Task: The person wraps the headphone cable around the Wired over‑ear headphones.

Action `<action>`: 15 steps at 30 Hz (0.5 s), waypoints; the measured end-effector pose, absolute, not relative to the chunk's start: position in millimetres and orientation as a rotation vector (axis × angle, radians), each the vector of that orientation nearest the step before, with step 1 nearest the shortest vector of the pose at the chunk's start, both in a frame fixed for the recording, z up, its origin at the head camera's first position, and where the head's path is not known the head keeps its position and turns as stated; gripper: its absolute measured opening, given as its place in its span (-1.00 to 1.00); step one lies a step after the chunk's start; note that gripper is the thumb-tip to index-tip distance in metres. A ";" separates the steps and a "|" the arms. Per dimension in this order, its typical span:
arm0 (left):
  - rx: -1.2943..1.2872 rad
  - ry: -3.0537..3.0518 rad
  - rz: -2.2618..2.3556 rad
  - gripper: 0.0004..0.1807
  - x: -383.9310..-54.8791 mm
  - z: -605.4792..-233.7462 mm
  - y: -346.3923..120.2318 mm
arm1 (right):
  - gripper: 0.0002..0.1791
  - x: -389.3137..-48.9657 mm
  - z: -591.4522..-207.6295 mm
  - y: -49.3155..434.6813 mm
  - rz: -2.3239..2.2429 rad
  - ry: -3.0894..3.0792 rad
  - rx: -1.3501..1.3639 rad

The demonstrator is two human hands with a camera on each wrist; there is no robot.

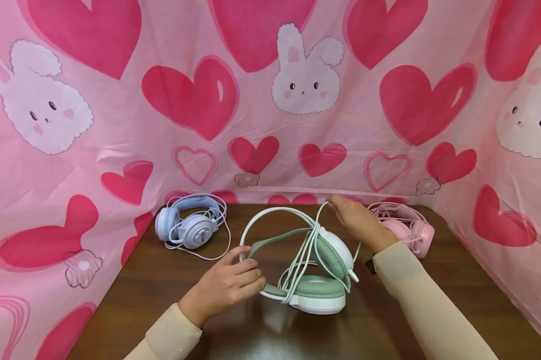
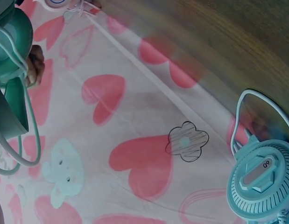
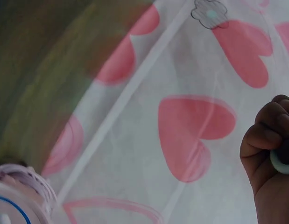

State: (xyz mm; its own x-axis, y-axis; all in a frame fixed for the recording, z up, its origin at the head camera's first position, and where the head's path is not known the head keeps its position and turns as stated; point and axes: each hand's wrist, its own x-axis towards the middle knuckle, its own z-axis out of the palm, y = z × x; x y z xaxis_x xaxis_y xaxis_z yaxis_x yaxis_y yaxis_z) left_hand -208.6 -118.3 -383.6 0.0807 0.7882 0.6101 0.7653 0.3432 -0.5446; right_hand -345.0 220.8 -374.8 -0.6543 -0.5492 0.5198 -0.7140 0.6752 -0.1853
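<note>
White over-ear headphones with green cushions (image 1: 320, 287) are held up over the table, tilted on their side. My left hand (image 1: 227, 285) grips the headband at its left, fingers curled round it. White cable (image 1: 303, 255) runs in several turns around the headband and past the earcups. One strand leads up to my right hand (image 1: 360, 222), which pinches it beyond the upper earcup; its fingertips are partly hidden in the head view. In the right wrist view the right hand (image 3: 268, 149) shows curled fingers around a pale loop of cable (image 3: 279, 165).
Blue headphones (image 1: 197, 227) with a loose cable loop lie at the table's back left. Pink headphones (image 1: 419, 232) lie at the back right, partly behind the right forearm. A pink heart-and-rabbit cloth (image 1: 297, 130) hangs around the brown table (image 1: 140, 310).
</note>
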 end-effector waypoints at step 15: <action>-1.407 -1.642 -0.026 -0.69 -205.4 -385.9 -114.6 | -0.68 -350.6 -403.9 201.6 0.695 -2.364 0.937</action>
State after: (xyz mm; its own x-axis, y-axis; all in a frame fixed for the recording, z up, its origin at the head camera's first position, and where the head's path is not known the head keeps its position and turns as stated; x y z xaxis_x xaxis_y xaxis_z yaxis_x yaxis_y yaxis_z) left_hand -205.4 -114.6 -385.9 0.1016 0.7598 0.6422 0.7795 0.3402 -0.5259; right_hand -350.6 201.6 -403.9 -0.6379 -0.4702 0.6099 -0.7255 0.6326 -0.2710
